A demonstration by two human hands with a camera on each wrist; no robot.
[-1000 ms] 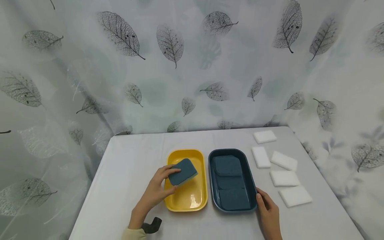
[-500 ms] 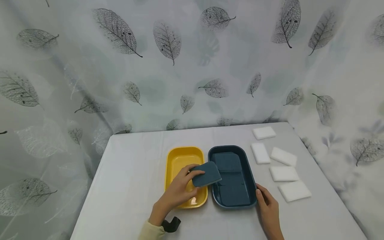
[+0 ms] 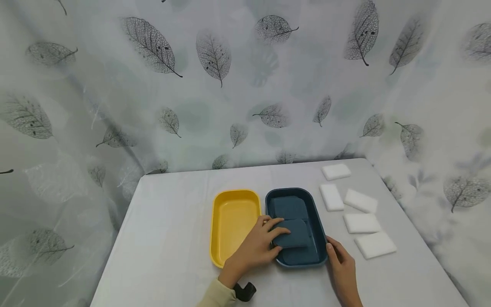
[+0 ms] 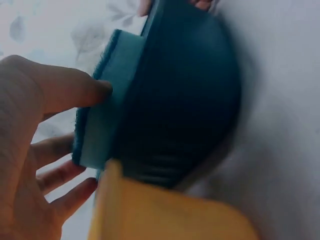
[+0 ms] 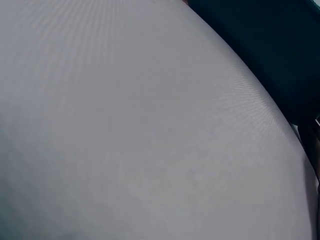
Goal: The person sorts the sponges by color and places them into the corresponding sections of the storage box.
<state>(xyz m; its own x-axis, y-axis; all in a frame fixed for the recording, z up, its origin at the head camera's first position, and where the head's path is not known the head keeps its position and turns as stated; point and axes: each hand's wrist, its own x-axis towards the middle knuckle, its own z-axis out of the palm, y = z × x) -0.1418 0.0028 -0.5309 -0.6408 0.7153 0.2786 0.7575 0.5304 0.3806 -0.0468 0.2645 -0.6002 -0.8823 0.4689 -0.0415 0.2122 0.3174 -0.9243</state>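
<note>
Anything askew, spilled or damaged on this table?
No spill or damage visible. Only the five white blocks look untidy: they lie loose at differing angles to the right of the blue tray. The blue tray and yellow tray stand neatly side by side.

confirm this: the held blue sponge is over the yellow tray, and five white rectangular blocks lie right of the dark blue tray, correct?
Not quite: the head view shows the held blue sponge in or just above the dark blue tray, not over the yellow tray. The five white rectangular blocks do lie right of the dark blue tray.
</note>
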